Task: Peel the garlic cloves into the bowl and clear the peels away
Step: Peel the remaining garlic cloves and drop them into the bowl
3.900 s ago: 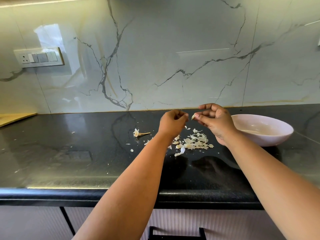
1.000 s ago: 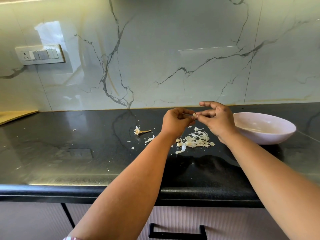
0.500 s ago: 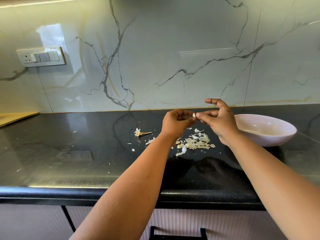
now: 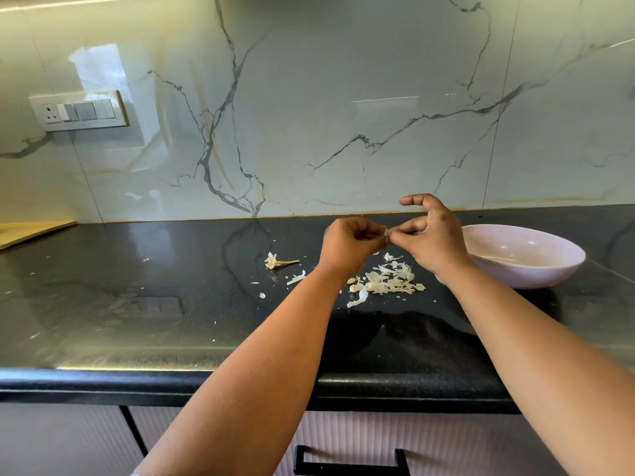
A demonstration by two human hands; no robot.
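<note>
Hands meet in the middle of the frame, just above the black counter (image 4: 137, 304). The left hand (image 4: 350, 243) has its fingers curled round a small garlic clove (image 4: 385, 232), and only the clove's pale tip shows. The right hand (image 4: 431, 235) pinches at that tip with thumb and one finger, and its other fingers lift up and away. I think they hold it this way so one hand keeps the clove steady while the other pulls the skin off.

Peels (image 4: 388, 285) lie in a loose pile right under the hands, so bits can drop there. A dry stem (image 4: 280, 262) sits apart, left of the pile. The pale bowl (image 4: 536, 269) waits at the right, close to the right hand, so it looks like a short trip for the clean clove. Its inside is too hard to see.

The counter's front edge runs low in the frame, well apart from the pile. Bare counter at the left gives room for sweeping.
</note>
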